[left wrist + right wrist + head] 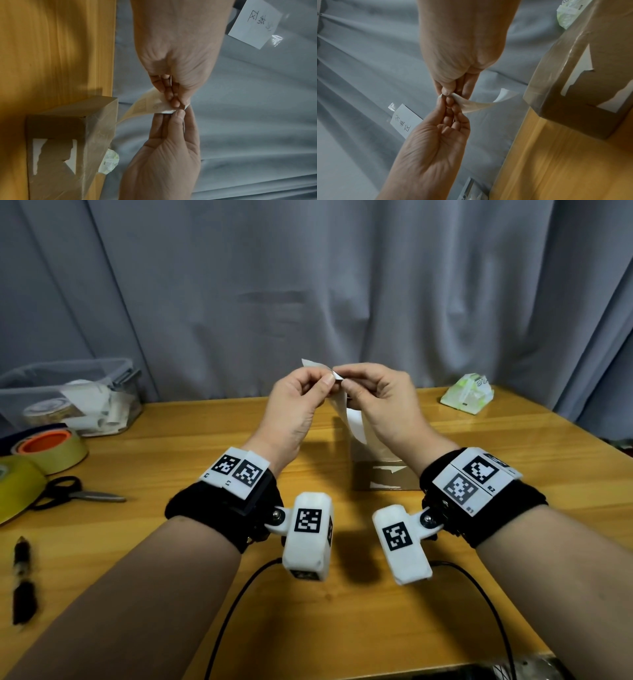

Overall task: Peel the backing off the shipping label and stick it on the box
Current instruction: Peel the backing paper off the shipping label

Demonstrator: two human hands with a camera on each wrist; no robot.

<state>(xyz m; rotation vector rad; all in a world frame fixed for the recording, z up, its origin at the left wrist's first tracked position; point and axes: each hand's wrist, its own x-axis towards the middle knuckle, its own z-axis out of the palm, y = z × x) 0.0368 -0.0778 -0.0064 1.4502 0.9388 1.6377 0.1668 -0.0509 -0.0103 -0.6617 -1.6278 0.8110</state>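
Note:
A small white shipping label (354, 422) on its backing hangs curled between both hands, raised above the wooden table (171, 446). My left hand (329, 380) pinches its top corner with thumb and fingertips. My right hand (346, 383) pinches the same corner from the other side. The left wrist view shows the label (149, 106) bending down from the left hand (175, 104) and right hand (178, 112). The brown taped cardboard box (380, 474) stands on the table under the hands, with torn white label remnants on its side (56, 155).
A clear plastic bin (68, 395), tape rolls (51, 450), scissors (78, 494) and a pen (22, 577) lie at the left. A green-white packet (469, 393) sits at the back right. A grey curtain (308, 285) with a taped note (254, 24) hangs behind.

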